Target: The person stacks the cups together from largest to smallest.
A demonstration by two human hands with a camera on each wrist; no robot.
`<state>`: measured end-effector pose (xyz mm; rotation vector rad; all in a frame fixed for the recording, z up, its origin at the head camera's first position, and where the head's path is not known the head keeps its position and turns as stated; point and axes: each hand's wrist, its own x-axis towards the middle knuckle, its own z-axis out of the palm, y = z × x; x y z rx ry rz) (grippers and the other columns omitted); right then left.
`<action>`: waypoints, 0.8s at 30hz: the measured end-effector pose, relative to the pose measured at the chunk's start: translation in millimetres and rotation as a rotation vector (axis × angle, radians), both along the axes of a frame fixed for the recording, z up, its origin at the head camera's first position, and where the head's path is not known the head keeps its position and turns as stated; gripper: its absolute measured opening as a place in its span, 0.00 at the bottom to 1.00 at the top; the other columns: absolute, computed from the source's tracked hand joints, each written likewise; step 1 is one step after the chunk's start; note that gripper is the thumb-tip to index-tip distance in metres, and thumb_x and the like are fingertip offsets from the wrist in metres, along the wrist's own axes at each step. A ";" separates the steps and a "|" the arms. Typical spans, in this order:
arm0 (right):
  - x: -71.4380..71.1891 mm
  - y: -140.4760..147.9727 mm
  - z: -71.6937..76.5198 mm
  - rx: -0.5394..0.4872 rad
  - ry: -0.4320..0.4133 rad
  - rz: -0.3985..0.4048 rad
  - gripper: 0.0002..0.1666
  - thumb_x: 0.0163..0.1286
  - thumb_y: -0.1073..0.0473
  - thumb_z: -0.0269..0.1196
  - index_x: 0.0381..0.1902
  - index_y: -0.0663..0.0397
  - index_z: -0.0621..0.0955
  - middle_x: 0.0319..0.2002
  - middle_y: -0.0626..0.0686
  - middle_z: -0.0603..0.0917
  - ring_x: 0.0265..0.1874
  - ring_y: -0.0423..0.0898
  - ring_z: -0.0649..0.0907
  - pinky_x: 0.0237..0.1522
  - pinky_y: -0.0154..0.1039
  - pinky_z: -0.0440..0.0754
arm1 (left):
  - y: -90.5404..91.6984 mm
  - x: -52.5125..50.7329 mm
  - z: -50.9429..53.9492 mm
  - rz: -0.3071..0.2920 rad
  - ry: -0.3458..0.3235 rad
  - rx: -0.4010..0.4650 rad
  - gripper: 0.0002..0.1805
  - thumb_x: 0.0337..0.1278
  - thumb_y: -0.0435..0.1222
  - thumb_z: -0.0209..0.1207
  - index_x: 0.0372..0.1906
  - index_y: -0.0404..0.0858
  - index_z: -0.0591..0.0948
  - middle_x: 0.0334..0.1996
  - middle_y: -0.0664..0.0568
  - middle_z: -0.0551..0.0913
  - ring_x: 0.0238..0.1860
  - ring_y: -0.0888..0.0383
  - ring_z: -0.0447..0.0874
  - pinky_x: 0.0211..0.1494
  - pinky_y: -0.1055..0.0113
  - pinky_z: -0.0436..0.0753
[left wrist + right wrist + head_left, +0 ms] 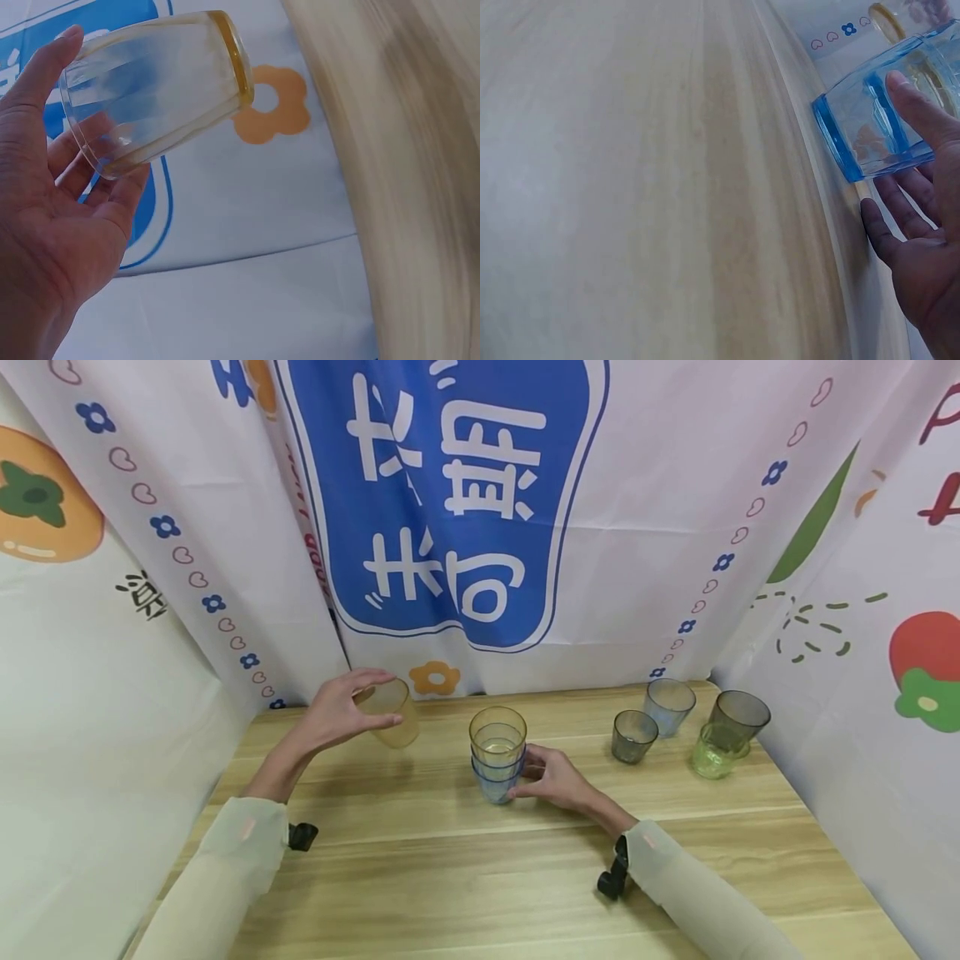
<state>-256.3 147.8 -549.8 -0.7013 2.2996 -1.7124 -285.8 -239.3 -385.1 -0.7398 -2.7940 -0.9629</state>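
My left hand (341, 710) holds a clear yellow tumbler (401, 727) near its rim, thumb on one side and fingers on the other. In the left wrist view, the tumbler's thick amber end (234, 60) points away from the palm. To the right, a stack of nested tumblers has a yellow tumbler (498, 722) on top and blue tumblers (497, 789) below. My right hand (558, 778) grips the stack low on its right side. The right wrist view shows the thumb against a blue tumbler (855, 139), with the fingers partly hidden behind it.
At the right back of the wooden table (465, 877) stand a small grey glass (633, 739), a pale blue tumbler (670, 706), a dark grey tumbler (738, 718) and a green glass (712, 760). A printed cloth (622, 602) hangs along the table's back edge.
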 end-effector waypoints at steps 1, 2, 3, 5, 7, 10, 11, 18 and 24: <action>0.0 -0.1 -0.1 0.000 0.003 0.001 0.47 0.58 0.62 0.82 0.73 0.61 0.75 0.61 0.61 0.85 0.59 0.60 0.86 0.66 0.53 0.84 | 1.3 0.5 1.5 0.001 0.003 -0.001 0.41 0.52 0.47 0.80 0.70 0.36 0.80 0.71 0.39 0.77 0.71 0.37 0.74 0.72 0.41 0.79; 0.0 -0.1 -0.3 0.001 0.005 0.001 0.47 0.58 0.62 0.82 0.73 0.61 0.75 0.61 0.61 0.85 0.59 0.60 0.86 0.66 0.53 0.84 | 2.4 0.3 2.7 0.003 0.009 -0.003 0.41 0.52 0.47 0.80 0.70 0.36 0.80 0.71 0.39 0.77 0.71 0.38 0.75 0.72 0.41 0.80; -0.1 -0.1 -0.4 0.001 0.006 0.002 0.47 0.58 0.62 0.82 0.73 0.61 0.75 0.61 0.61 0.85 0.59 0.60 0.86 0.66 0.53 0.84 | 3.5 0.4 4.0 0.002 0.015 -0.003 0.41 0.52 0.47 0.80 0.70 0.37 0.80 0.70 0.39 0.78 0.71 0.38 0.75 0.71 0.41 0.80; -0.2 0.0 -0.7 0.003 0.007 0.001 0.47 0.58 0.62 0.82 0.73 0.61 0.75 0.61 0.61 0.85 0.59 0.59 0.86 0.66 0.52 0.85 | 6.3 1.2 6.9 0.003 0.030 -0.004 0.41 0.52 0.48 0.80 0.70 0.37 0.80 0.70 0.40 0.78 0.70 0.38 0.76 0.70 0.40 0.80; -0.3 0.2 -0.8 0.005 0.004 0.001 0.47 0.57 0.62 0.82 0.73 0.61 0.75 0.61 0.61 0.85 0.59 0.59 0.86 0.66 0.52 0.85 | 8.9 1.8 9.9 0.004 0.043 -0.003 0.41 0.52 0.48 0.79 0.70 0.38 0.80 0.70 0.40 0.78 0.70 0.37 0.76 0.70 0.39 0.81; 0.4 0.1 0.1 0.005 0.001 0.000 0.47 0.58 0.61 0.82 0.73 0.61 0.75 0.61 0.62 0.85 0.59 0.60 0.86 0.66 0.52 0.85 | 13.5 2.9 14.5 0.006 0.058 -0.005 0.41 0.52 0.49 0.79 0.70 0.38 0.81 0.70 0.40 0.79 0.70 0.38 0.76 0.70 0.38 0.80; 0.5 0.0 0.4 0.004 -0.001 -0.001 0.47 0.58 0.61 0.82 0.74 0.61 0.75 0.61 0.62 0.85 0.59 0.60 0.86 0.66 0.52 0.85 | 15.0 3.1 15.9 0.006 0.059 -0.003 0.41 0.52 0.50 0.79 0.70 0.38 0.81 0.70 0.41 0.79 0.71 0.38 0.76 0.70 0.38 0.80; 0.1 0.0 0.1 0.011 -0.006 -0.008 0.48 0.58 0.60 0.82 0.74 0.61 0.74 0.61 0.61 0.86 0.60 0.59 0.86 0.66 0.52 0.84 | 26.9 4.8 26.0 -0.016 0.042 0.054 0.40 0.53 0.48 0.80 0.70 0.38 0.80 0.70 0.42 0.78 0.72 0.41 0.75 0.72 0.45 0.81; -0.4 0.0 -0.5 0.006 -0.011 -0.006 0.48 0.58 0.61 0.82 0.74 0.61 0.74 0.61 0.61 0.85 0.60 0.59 0.86 0.66 0.51 0.84 | 38.8 7.2 33.1 -0.031 0.055 0.111 0.39 0.52 0.46 0.80 0.69 0.38 0.81 0.70 0.43 0.78 0.72 0.41 0.74 0.71 0.48 0.81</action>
